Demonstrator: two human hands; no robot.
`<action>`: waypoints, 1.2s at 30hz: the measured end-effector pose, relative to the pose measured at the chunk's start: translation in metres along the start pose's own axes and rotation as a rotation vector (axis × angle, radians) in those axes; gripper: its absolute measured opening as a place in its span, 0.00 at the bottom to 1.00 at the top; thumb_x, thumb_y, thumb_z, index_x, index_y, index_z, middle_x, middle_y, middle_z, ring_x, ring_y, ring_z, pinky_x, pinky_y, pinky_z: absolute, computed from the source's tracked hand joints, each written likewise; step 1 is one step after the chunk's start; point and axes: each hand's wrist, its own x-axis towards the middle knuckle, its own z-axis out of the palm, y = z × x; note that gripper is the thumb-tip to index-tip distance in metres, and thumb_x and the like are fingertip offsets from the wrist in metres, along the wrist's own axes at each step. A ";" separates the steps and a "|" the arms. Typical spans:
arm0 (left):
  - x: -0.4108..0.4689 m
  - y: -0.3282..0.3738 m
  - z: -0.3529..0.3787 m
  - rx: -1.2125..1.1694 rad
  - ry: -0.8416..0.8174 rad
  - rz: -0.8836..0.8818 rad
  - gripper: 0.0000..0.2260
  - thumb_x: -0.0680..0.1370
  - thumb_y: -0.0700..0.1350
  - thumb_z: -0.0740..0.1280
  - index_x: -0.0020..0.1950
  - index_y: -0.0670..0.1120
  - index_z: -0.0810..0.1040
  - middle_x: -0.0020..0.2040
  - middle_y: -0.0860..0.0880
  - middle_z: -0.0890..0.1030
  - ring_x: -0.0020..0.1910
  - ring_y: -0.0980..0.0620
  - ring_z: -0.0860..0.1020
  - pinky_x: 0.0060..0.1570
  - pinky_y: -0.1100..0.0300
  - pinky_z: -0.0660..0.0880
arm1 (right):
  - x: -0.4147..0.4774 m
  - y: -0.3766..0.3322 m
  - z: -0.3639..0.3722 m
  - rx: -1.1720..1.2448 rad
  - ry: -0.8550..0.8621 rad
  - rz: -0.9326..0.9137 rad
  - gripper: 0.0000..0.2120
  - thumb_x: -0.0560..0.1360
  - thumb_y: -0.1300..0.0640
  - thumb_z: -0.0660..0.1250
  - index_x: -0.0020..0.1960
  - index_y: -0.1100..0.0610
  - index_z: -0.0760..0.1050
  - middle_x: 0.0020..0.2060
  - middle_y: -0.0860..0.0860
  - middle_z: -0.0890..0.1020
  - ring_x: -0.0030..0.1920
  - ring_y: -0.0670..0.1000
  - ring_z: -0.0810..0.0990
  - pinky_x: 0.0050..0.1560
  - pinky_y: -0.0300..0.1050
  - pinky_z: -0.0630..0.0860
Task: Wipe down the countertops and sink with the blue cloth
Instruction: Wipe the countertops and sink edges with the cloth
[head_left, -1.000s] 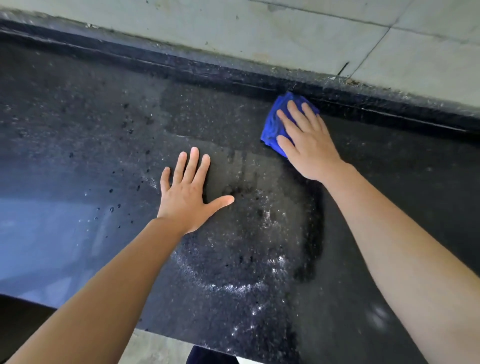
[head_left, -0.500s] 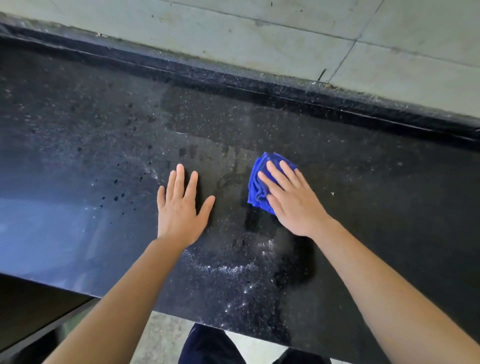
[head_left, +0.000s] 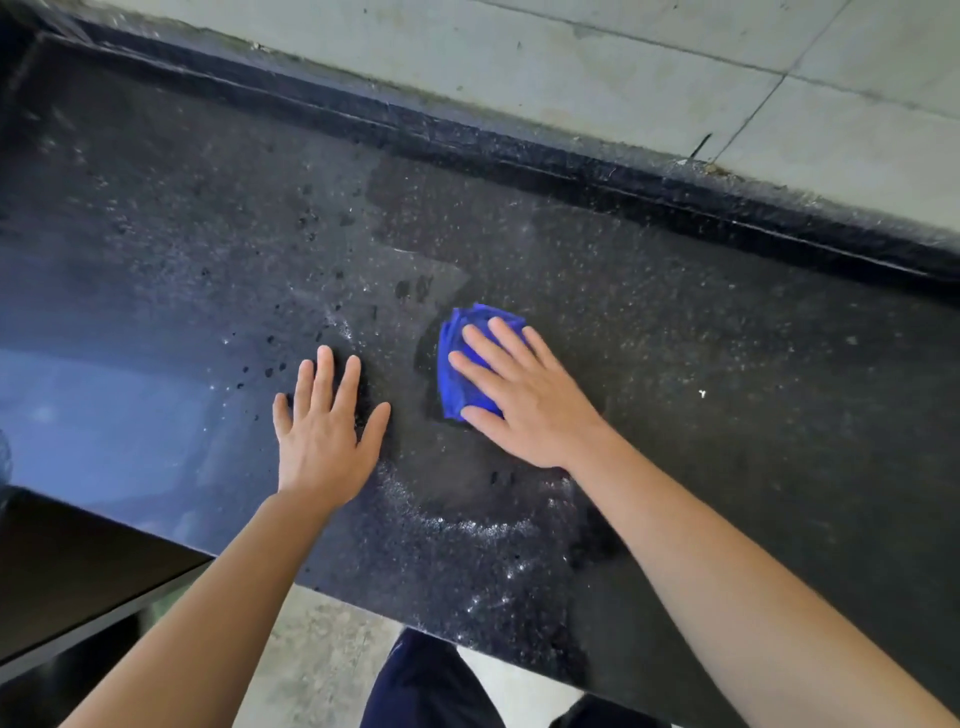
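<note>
Head view: right hand (head_left: 524, 405) (flat, open grip) presses blue cloth (head_left: 457, 374) beneath its fingers.

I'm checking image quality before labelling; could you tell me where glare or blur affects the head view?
Head view: bluish glare washes over the countertop at far left; the left hand, right hand and blue cloth stay fairly sharp; wide-angle distortion bends the back edge.

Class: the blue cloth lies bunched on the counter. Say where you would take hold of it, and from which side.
Pinch the blue cloth at its exposed left folds, from above: the right hand covers the rest, flat.
</note>
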 end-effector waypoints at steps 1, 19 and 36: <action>0.002 0.002 0.001 0.002 -0.017 -0.004 0.30 0.82 0.63 0.51 0.80 0.49 0.56 0.81 0.47 0.50 0.80 0.44 0.47 0.75 0.37 0.50 | -0.004 0.019 -0.005 -0.005 0.006 0.046 0.30 0.81 0.38 0.54 0.80 0.48 0.58 0.81 0.50 0.54 0.81 0.56 0.48 0.79 0.60 0.49; 0.008 0.002 -0.009 0.044 -0.076 -0.010 0.31 0.80 0.64 0.53 0.80 0.53 0.55 0.82 0.49 0.49 0.80 0.46 0.46 0.75 0.41 0.52 | 0.067 -0.042 -0.018 0.114 -0.031 0.075 0.29 0.84 0.44 0.53 0.82 0.48 0.50 0.82 0.49 0.46 0.81 0.55 0.40 0.79 0.60 0.41; -0.076 0.039 0.022 -0.047 -0.039 -0.066 0.27 0.83 0.59 0.51 0.80 0.53 0.54 0.81 0.46 0.45 0.80 0.45 0.45 0.74 0.38 0.47 | -0.146 -0.043 0.045 0.138 0.049 0.334 0.29 0.81 0.46 0.53 0.80 0.51 0.57 0.81 0.52 0.50 0.80 0.61 0.45 0.77 0.66 0.51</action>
